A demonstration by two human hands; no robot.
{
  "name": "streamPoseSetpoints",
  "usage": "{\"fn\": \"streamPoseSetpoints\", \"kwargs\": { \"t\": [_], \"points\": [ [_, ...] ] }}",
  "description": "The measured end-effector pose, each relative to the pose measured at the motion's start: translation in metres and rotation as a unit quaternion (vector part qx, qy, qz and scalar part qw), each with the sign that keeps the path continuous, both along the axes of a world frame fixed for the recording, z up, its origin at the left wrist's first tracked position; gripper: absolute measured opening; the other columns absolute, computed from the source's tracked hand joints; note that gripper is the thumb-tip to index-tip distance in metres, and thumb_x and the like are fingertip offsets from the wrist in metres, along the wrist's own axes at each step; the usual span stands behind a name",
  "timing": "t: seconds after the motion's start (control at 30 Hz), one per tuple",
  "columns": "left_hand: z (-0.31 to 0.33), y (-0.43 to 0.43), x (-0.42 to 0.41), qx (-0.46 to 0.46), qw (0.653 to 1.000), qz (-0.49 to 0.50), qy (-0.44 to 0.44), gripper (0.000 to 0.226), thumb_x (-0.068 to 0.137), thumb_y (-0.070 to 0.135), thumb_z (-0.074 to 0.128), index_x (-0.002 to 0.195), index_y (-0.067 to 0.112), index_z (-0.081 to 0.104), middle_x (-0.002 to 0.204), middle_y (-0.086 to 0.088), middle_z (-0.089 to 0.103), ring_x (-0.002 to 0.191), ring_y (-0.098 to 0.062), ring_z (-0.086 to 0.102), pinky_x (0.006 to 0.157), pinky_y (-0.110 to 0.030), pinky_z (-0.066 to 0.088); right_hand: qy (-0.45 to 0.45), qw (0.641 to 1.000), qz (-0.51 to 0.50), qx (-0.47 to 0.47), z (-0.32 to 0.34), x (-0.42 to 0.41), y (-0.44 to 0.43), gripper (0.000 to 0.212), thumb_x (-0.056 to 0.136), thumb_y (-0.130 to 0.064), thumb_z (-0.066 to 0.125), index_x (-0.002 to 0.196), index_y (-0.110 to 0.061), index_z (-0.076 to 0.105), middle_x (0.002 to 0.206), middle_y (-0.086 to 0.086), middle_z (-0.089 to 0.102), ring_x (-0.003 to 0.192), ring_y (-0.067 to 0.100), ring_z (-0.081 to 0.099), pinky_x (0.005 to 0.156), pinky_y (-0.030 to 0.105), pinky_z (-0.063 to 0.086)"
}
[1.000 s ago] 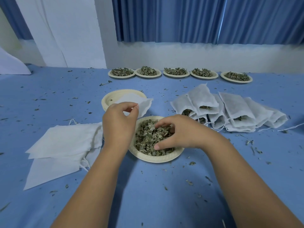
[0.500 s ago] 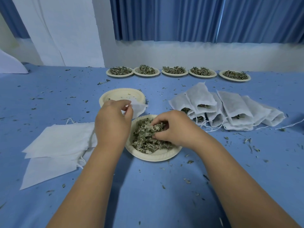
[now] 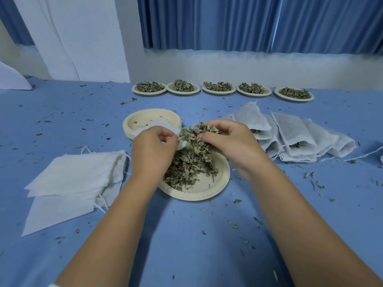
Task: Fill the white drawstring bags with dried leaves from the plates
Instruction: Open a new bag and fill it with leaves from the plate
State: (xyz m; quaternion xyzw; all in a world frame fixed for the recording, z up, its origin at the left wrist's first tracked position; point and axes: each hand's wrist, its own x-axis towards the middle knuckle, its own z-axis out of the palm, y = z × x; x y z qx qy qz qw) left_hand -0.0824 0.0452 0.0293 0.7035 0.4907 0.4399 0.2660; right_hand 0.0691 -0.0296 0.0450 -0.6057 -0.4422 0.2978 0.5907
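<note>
In the head view, our left hand (image 3: 154,149) pinches a bag (image 3: 165,126) at mid-frame, just above the near plate (image 3: 217,183); that grip is clamped on the cloth by the mouth. How wide the mouth stands we cannot tell. Our right hand (image 3: 230,141) has its grip closed round a clump of leaves (image 3: 194,137), held over the plate and touching the bag's edge.

The step, we judge, is feeding this clump in. To do it well:
- We should spread the mouth with the left fingers.
- We should stay over the plate, so strays drop back onto it and not the littered desk (image 3: 186,235).
- We should push the clump deep before loosening the right grip.

At left of frame lie flat bags (image 3: 76,177). At right lean filled bags (image 3: 290,133), and full plates (image 3: 219,88) line the top.
</note>
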Motion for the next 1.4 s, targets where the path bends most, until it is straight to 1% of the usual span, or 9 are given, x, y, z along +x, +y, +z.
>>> {"fn": "streamPoseSetpoints", "kwargs": {
  "t": [0.17,0.33,0.53,0.67,0.8,0.9,1.0,1.2,1.4],
  "points": [
    [0.001,-0.005,0.003,-0.043,0.998,-0.037,-0.025,0.014,0.084,0.019,0.064,0.076,0.029,0.068,0.07,0.013,0.066,0.063,0.001,0.057,0.058,-0.017,0.041,0.091,0.996,-0.008,-0.019,-0.01,-0.012,0.008,0.03,0.075,-0.016,0.08,0.104,-0.016,0.072,0.103,0.012,0.073,0.097,0.027,0.071,0.092,0.045,0.056],
    [0.002,-0.003,0.003,-0.097,0.99,-0.05,-0.092,0.016,0.082,0.019,0.068,0.068,0.027,0.071,0.057,0.018,0.064,0.05,0.008,0.052,0.057,-0.019,0.041,-0.004,0.999,-0.035,-0.02,-0.021,-0.014,0.009,0.026,0.077,-0.015,0.079,0.064,-0.037,0.072,0.068,-0.012,0.071,0.065,0.004,0.068,0.061,0.019,0.056],
    [0.002,-0.005,0.004,-0.16,0.974,-0.074,-0.14,0.015,0.082,0.021,0.072,0.075,0.008,0.074,0.06,-0.002,0.061,0.052,-0.006,0.051,0.056,-0.02,0.045,-0.118,0.991,-0.045,-0.048,-0.026,-0.02,0.01,0.021,0.08,-0.014,0.073,0.101,-0.017,0.074,0.095,-0.003,0.072,0.079,0.008,0.067,0.075,0.024,0.055],
    [0.001,-0.004,0.004,-0.195,0.967,-0.087,-0.139,0.019,0.085,0.016,0.07,0.079,-0.002,0.07,0.047,0.001,0.048,0.036,-0.006,0.036,0.039,-0.014,0.033,-0.209,0.976,-0.047,-0.027,-0.028,-0.023,0.009,0.014,0.079,-0.012,0.071,0.075,-0.024,0.067,0.065,-0.01,0.061,0.051,0.0,0.05,0.051,0.011,0.039],
    [-0.001,-0.002,0.003,-0.192,0.969,-0.082,-0.135,0.023,0.084,0.015,0.068,0.084,-0.009,0.067,0.053,-0.004,0.046,0.033,-0.005,0.03,0.035,-0.013,0.028,-0.228,0.972,-0.008,-0.051,-0.024,-0.025,0.007,0.006,0.081,-0.019,0.067,0.077,-0.021,0.07,0.068,-0.007,0.068,0.063,0.008,0.06,0.058,0.018,0.045],
    [-0.002,-0.004,0.003,-0.184,0.971,-0.082,-0.128,0.022,0.082,0.013,0.066,0.082,-0.008,0.067,0.059,-0.009,0.05,0.042,-0.012,0.036,0.041,-0.016,0.031,-0.154,0.984,0.019,-0.084,-0.019,-0.025,0.008,0.023,0.083,-0.034,0.061,0.063,-0.024,0.06,0.055,-0.014,0.052,0.053,0.003,0.051,0.055,0.017,0.042],
    [-0.002,-0.005,0.004,-0.182,0.972,-0.091,-0.118,0.017,0.081,0.012,0.063,0.068,0.001,0.066,0.05,0.0,0.049,0.043,-0.01,0.038,0.044,-0.018,0.033,-0.107,0.99,0.007,-0.087,-0.02,-0.027,0.009,0.052,0.085,-0.051,0.057,0.064,-0.005,0.048,0.064,0.002,0.036,0.06,0.012,0.04,0.062,0.029,0.036],
    [-0.001,-0.005,0.005,-0.199,0.966,-0.098,-0.134,0.018,0.083,0.018,0.07,0.081,0.0,0.071,0.045,0.005,0.042,0.031,-0.004,0.03,0.034,-0.011,0.027,-0.098,0.993,-0.025,-0.068,-0.026,-0.026,0.01,0.014,0.09,-0.028,0.068,0.082,-0.021,0.078,0.083,0.003,0.075,0.083,0.019,0.068,0.079,0.034,0.053],
    [-0.001,-0.008,0.006,-0.201,0.965,-0.134,-0.098,0.013,0.086,0.017,0.067,0.074,0.013,0.071,0.037,0.012,0.042,0.029,-0.001,0.033,0.034,-0.01,0.027,-0.132,0.988,-0.063,-0.048,-0.028,-0.027,0.008,0.013,0.083,-0.016,0.074,0.094,-0.021,0.07,0.089,0.001,0.073,0.07,0.007,0.064,0.058,0.013,0.048]
  ]
}}
